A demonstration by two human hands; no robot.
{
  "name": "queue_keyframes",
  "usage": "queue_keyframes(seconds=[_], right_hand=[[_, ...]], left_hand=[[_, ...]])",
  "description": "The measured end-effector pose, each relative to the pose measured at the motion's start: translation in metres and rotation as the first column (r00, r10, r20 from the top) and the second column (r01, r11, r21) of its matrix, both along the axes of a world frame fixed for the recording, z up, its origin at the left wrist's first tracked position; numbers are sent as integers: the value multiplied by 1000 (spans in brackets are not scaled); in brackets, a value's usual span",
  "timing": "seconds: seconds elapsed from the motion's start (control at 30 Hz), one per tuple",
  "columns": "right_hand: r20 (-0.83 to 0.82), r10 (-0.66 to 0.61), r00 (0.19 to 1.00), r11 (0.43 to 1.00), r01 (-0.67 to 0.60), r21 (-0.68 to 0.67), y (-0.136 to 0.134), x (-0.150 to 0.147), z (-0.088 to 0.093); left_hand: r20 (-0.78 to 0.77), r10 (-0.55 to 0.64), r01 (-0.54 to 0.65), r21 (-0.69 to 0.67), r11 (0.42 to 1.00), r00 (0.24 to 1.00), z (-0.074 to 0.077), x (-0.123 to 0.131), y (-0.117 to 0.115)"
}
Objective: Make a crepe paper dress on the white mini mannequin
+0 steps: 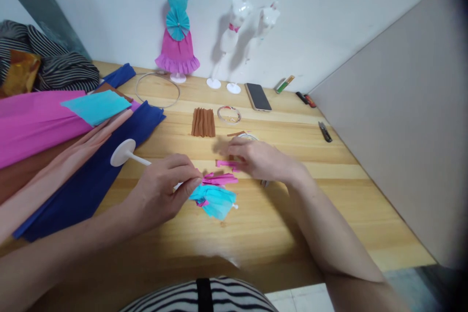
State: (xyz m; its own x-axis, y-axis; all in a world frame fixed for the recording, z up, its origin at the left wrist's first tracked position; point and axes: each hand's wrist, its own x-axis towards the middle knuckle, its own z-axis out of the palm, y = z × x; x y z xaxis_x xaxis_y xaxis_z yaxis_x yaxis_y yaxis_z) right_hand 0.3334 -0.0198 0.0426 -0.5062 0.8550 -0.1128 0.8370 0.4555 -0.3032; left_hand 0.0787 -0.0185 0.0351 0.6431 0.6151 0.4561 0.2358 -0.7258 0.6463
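My left hand [166,187] is closed around a small white mannequin stand, held lying on its side. Its round white base [123,152] points to the left. Light-blue crepe paper [215,200] and pink crepe paper [221,179] are gathered on the form beyond my fingertips. Over the table, my right hand [252,156] reaches down with bent fingers, and nothing shows in its grasp. Pink paper scraps [226,163] lie just under it. A thin brown strip [236,133] and a pale ring partly hidden by the hand lie just behind.
Pleated brown paper [203,123], a wire ring [229,114] and a phone [258,97] lie farther back. One dressed mannequin [178,24] and two bare ones stand by the wall. Coloured crepe sheets [40,122] cover the left side. A cutter [324,132] lies at right.
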Motion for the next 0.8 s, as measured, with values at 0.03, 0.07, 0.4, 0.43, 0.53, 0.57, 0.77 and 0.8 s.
queue_keyframes(seconds=[0.03, 0.07, 0.4, 0.43, 0.53, 0.57, 0.77, 0.8], right_hand=[[-1, 60, 998, 998, -60, -34, 0, -3, -3], [14, 91, 996, 994, -90, -56, 0, -6, -5], [350, -239, 906, 936, 311, -167, -5, 32, 27], [357, -297, 886, 923, 361, -129, -4, 40, 30], [337, -409, 848, 890, 452, -58, 0, 55, 30], [326, -424, 845, 886, 461, -42, 2, 56, 28], [314, -218, 924, 953, 271, -136, 12, 32, 2], [318, -224, 921, 956, 270, -111, 12, 27, -1]], left_hand=[[-3, 2, -2, 2, 1000, 1000, 0, 0, 0], [-5, 2, -2, 5, 1000, 1000, -1, 1, -1], [-11, -18, 18, -22, 1000, 1000, -1, 0, -1], [-14, -18, 18, -24, 1000, 1000, -1, 0, -1], [-19, -31, 30, -31, 999, 999, -2, 1, -1], [-22, -32, 32, -35, 999, 999, -2, 1, -1], [-51, -45, 41, -72, 997, 998, -2, 1, -1], [-56, -51, 46, -81, 996, 997, -1, 1, -1]])
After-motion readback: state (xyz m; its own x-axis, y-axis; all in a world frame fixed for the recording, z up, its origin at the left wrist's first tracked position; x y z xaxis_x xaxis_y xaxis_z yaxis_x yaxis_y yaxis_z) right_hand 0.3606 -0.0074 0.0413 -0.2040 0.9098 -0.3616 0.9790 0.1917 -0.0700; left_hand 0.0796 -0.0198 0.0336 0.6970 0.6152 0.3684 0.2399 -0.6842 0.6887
